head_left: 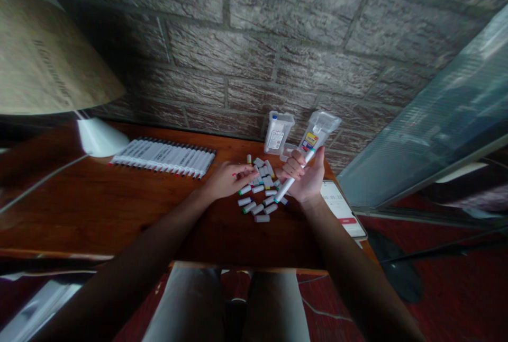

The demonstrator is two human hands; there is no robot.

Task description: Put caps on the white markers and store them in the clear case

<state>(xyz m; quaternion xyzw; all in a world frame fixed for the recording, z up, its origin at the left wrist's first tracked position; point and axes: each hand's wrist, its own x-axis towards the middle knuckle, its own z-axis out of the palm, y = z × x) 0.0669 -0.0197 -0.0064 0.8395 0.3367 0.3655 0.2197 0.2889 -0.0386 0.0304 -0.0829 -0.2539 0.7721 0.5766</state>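
Note:
My right hand [305, 175] is closed around a white marker [286, 187] that slants from upper right to lower left over a wooden table [119, 209]. My left hand [228, 179] lies palm down beside it, fingers reaching into a heap of several loose marker caps [259, 200] with coloured ends. Whether the left fingertips pinch a cap is hidden. A row of several white markers [164, 156] lies side by side at the table's back left.
Two clear plastic marker cases [278, 133] [321, 127] stand against the brick wall behind the caps. A phone with a lit screen [342, 208] lies at the table's right edge. A white lamp [97, 135] and its shade fill the left. My knees show below the table.

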